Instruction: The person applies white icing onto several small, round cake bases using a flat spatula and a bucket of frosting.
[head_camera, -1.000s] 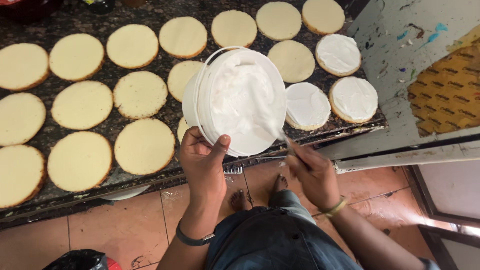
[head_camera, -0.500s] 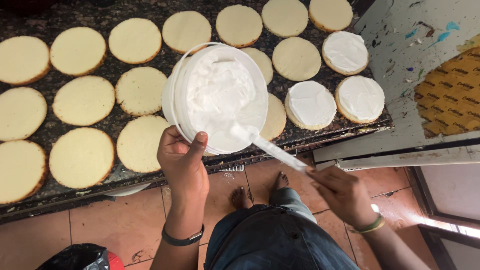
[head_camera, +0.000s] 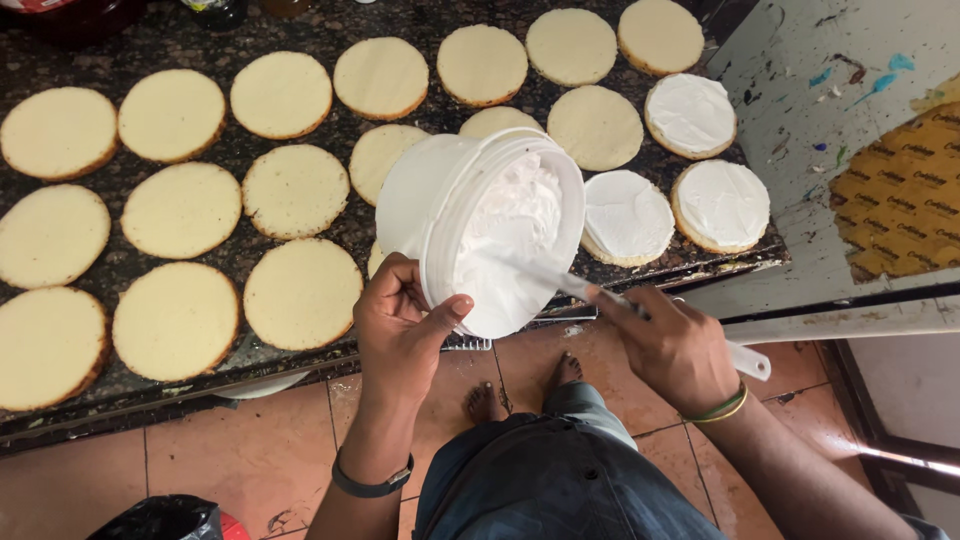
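Dark granite counter (head_camera: 200, 35) carries rows of sponge rounds (head_camera: 300, 293); at two o'clock three are iced. Our left hand (head_camera: 400, 330) clamps the tilted white tub (head_camera: 470, 220) at centre; our right hand (head_camera: 675, 345), at four o'clock, pinches the spatula (head_camera: 560, 282) in its cream.

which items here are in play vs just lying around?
In play: left hand holding tilted white tub of cream; right hand with spatula dipped in it; plain cake rounds; three creamed rounds.

Lying about: black bag on floor; dark jars at counter's far edge.
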